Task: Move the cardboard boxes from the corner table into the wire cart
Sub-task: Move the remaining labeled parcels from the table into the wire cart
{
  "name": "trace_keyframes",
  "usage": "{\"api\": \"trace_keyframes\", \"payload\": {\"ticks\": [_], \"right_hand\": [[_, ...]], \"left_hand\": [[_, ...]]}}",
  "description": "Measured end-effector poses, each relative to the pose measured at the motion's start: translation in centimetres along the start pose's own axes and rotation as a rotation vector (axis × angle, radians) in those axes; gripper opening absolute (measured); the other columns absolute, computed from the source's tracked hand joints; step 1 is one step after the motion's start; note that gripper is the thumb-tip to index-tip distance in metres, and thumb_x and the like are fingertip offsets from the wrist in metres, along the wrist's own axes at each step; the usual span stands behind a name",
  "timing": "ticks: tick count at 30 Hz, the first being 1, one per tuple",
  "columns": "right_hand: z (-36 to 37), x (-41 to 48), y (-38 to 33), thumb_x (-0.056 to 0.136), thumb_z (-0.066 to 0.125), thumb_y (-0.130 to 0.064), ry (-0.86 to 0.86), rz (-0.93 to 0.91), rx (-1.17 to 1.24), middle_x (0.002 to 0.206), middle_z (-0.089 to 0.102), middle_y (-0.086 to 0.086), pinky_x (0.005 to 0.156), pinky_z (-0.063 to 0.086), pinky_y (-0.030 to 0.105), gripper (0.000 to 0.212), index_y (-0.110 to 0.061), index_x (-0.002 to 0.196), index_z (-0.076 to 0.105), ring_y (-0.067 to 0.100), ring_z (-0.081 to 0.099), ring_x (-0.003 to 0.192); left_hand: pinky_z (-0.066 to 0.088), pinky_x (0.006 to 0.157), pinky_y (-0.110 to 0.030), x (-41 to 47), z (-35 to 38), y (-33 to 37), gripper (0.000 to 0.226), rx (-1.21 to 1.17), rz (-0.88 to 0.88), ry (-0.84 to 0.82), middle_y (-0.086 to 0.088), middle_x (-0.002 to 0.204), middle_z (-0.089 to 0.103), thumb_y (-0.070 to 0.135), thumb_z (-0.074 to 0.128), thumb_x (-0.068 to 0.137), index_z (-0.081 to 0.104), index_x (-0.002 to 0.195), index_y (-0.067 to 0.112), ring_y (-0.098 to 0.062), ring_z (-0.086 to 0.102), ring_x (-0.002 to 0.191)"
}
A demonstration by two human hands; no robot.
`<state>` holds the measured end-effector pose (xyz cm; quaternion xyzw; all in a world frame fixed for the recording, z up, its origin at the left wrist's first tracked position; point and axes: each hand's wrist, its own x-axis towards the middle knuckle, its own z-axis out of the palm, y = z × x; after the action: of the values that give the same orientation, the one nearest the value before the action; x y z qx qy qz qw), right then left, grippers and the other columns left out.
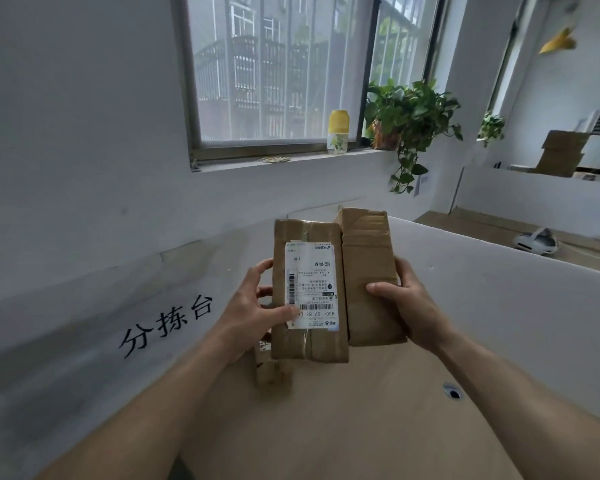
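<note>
Two cardboard boxes are held side by side above the corner table [361,427]. My left hand [253,306] grips the labelled box [309,258], which carries a white shipping label, with the thumb on its front. My right hand [413,306] grips the plain box [368,258], thumb across its front. A third small cardboard box [269,370] lies on the table just below the labelled one, partly hidden by it. The wire cart is not in view.
White partition walls [499,306] enclose the table on the left and right; the left one bears black characters. A cable hole [452,393] is in the tabletop at right. A window sill behind holds a yellow-capped bottle [338,136] and a potted plant [409,116].
</note>
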<state>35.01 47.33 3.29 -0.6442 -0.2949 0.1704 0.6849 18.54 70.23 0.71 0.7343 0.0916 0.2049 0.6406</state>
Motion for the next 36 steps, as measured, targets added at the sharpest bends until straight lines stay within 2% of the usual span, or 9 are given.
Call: {"api": "trace_keyframes", "payload": {"ticks": [2, 6, 10, 12, 14, 18, 24, 31, 36], "right_hand": [[1.8, -0.6, 0.0, 0.069, 0.078, -0.027, -0.018, 0.002, -0.003, 0.120, 0.064, 0.006, 0.066, 0.060, 0.031, 0.077, -0.030, 0.138, 0.046, 0.020, 0.074, 0.091], [4.7, -1.7, -0.1, 0.066, 0.082, -0.023, -0.052, 0.042, 0.021, 0.114, 0.070, 0.012, 0.070, 0.062, 0.041, 0.081, -0.033, 0.138, 0.045, 0.030, 0.075, 0.091], [6.9, -2.6, -0.9, 0.068, 0.083, -0.020, -0.084, 0.036, 0.040, 0.104, 0.076, 0.006, 0.078, 0.062, 0.052, 0.077, -0.040, 0.132, 0.046, 0.035, 0.074, 0.097], [7.8, -3.1, -1.5, 0.067, 0.083, -0.019, -0.091, 0.027, 0.051, 0.105, 0.076, 0.009, 0.080, 0.061, 0.055, 0.079, -0.039, 0.134, 0.046, 0.037, 0.073, 0.098], [8.4, -3.7, -2.3, 0.067, 0.083, -0.017, -0.088, 0.015, 0.056, 0.111, 0.073, 0.013, 0.081, 0.060, 0.057, 0.081, -0.037, 0.136, 0.046, 0.039, 0.073, 0.098], [8.7, -4.6, -3.4, 0.066, 0.081, -0.015, -0.089, -0.008, 0.055, 0.106, 0.075, 0.011, 0.077, 0.062, 0.053, 0.080, -0.035, 0.136, 0.047, 0.038, 0.073, 0.096], [7.5, -5.4, -4.1, 0.066, 0.084, -0.017, -0.071, -0.014, 0.035, 0.110, 0.074, 0.014, 0.075, 0.061, 0.053, 0.077, -0.039, 0.133, 0.051, 0.039, 0.073, 0.097], [6.2, -5.1, -4.5, 0.068, 0.085, -0.020, -0.105, -0.020, 0.048, 0.109, 0.074, 0.012, 0.074, 0.061, 0.052, 0.075, -0.043, 0.130, 0.052, 0.038, 0.073, 0.097], [6.2, -4.4, -5.0, 0.067, 0.081, -0.016, -0.173, -0.044, 0.074, 0.100, 0.077, 0.006, 0.072, 0.062, 0.048, 0.081, -0.035, 0.138, 0.046, 0.036, 0.074, 0.095]], "left_hand": [[0.063, 0.077, -0.048, -1.7, -1.4, 0.0, 0.088, 0.010, -0.023, 0.026, -0.010, 0.127, 0.055, 0.020, 0.088, 0.073, 0.038, 0.138, 0.053, -0.029, 0.069, 0.104], [0.063, 0.071, -0.042, -5.0, -4.3, 0.5, 0.085, 0.031, -0.038, 0.052, -0.005, 0.127, 0.057, 0.035, 0.088, 0.064, 0.039, 0.126, 0.066, -0.027, 0.071, 0.102], [0.062, 0.075, -0.053, -7.4, -6.7, 1.3, 0.086, 0.015, -0.016, 0.093, -0.008, 0.128, 0.059, 0.020, 0.087, 0.075, 0.038, 0.136, 0.057, -0.031, 0.066, 0.111], [0.063, 0.070, -0.049, -8.5, -7.6, 2.0, 0.084, -0.022, -0.006, 0.117, -0.007, 0.127, 0.060, 0.013, 0.084, 0.078, 0.040, 0.136, 0.055, -0.029, 0.070, 0.105], [0.063, 0.068, -0.044, -9.5, -8.5, 2.7, 0.082, -0.041, 0.014, 0.135, -0.007, 0.127, 0.060, 0.008, 0.082, 0.080, 0.042, 0.136, 0.053, -0.030, 0.068, 0.107], [0.063, 0.067, -0.041, -11.0, -10.1, 4.0, 0.081, -0.036, 0.039, 0.163, -0.005, 0.127, 0.060, 0.006, 0.080, 0.082, 0.041, 0.138, 0.051, -0.027, 0.064, 0.114], [0.062, 0.063, -0.042, -12.5, -11.3, 4.8, 0.079, -0.025, 0.066, 0.182, -0.006, 0.127, 0.059, 0.005, 0.080, 0.082, 0.043, 0.132, 0.055, -0.016, 0.073, 0.095], [0.062, 0.066, -0.048, -13.9, -11.2, 5.4, 0.079, -0.001, 0.063, 0.228, -0.006, 0.127, 0.060, 0.005, 0.080, 0.081, 0.044, 0.130, 0.055, -0.020, 0.074, 0.096], [0.062, 0.065, -0.043, -14.9, -10.5, 6.5, 0.079, 0.017, 0.060, 0.299, -0.006, 0.126, 0.061, 0.007, 0.080, 0.081, 0.042, 0.134, 0.052, -0.022, 0.073, 0.098]]}}
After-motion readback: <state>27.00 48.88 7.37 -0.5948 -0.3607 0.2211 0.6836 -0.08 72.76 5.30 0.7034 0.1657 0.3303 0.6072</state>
